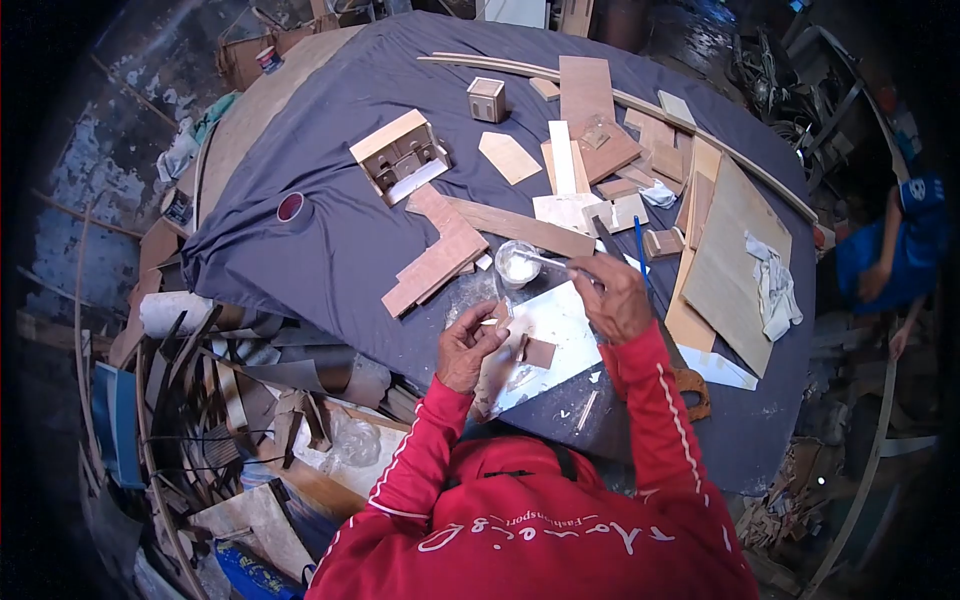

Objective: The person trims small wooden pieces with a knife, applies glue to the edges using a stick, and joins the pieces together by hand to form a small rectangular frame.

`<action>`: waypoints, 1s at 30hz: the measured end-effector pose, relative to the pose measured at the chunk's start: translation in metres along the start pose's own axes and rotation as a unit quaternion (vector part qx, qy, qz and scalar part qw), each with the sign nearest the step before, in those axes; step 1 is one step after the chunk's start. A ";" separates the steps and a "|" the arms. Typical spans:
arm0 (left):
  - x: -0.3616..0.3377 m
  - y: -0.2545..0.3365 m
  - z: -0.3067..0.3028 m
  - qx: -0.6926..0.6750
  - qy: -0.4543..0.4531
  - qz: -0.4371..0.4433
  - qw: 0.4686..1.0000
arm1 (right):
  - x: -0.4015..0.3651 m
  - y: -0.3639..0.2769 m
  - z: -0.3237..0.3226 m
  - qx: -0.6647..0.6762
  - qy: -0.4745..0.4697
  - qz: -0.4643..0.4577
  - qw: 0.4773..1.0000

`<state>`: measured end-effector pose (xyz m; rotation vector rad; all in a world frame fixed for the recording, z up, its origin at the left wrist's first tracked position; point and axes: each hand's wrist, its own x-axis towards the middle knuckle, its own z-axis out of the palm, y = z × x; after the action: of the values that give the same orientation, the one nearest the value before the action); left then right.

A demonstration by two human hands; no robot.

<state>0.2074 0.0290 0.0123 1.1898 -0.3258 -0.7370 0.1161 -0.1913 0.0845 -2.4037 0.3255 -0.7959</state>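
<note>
**Thin stick [548,262] dipping into the small cup [516,266]**

We are pinching the thin stick between the closed fingers of our right hand [612,297], and its far tip is sitting in the small cup, a round clear one with white paste inside, just left of that hand. Our left hand [468,347] is curling its fingers around a small pale piece [498,320]; the hand is hiding most of it, so we cannot tell its shape. Both hands are working over a smooth white sheet [565,320], where a little brown wood square [540,352] is lying flat. Beyond the cup, reddish planks [440,255] are forming an L on the dark cloth [330,240]. Farther off, a boxy wooden model [400,155] with open compartments and a small cube-like box [486,99] are standing apart. A long curved strip [620,95] is running along the far edge, and a person in blue [905,240] is being cut off by the dark rim at right.
</note>
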 end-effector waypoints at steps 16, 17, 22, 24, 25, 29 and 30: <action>-0.018 -0.007 -0.029 0.038 0.076 -0.044 0.995 | 0.055 0.010 0.057 -0.171 -0.185 0.034 0.967; -0.019 -0.007 -0.029 0.036 0.077 -0.051 0.995 | 0.055 0.010 0.059 -0.170 -0.186 0.033 0.967; -0.018 -0.006 -0.027 0.032 0.078 -0.057 0.995 | 0.052 0.021 0.062 -0.118 -0.163 0.086 0.976; -0.017 -0.006 -0.028 0.040 0.075 -0.051 0.995 | 0.053 0.027 0.049 -0.079 -0.162 0.121 0.976; -0.016 -0.006 -0.028 0.045 0.073 -0.049 0.995 | 0.052 0.027 0.040 -0.043 -0.143 0.131 0.980; -0.010 -0.006 -0.030 0.015 0.064 -0.049 0.997 | 0.035 0.038 0.014 0.062 -0.092 0.143 0.984; -0.008 -0.005 -0.029 0.002 0.056 -0.040 0.998 | 0.030 0.038 0.009 0.084 -0.086 0.157 0.980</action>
<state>0.2174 0.0541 -0.0019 1.2480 -0.1870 -0.7366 0.1432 -0.2297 0.0698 -2.1721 0.5292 -0.4504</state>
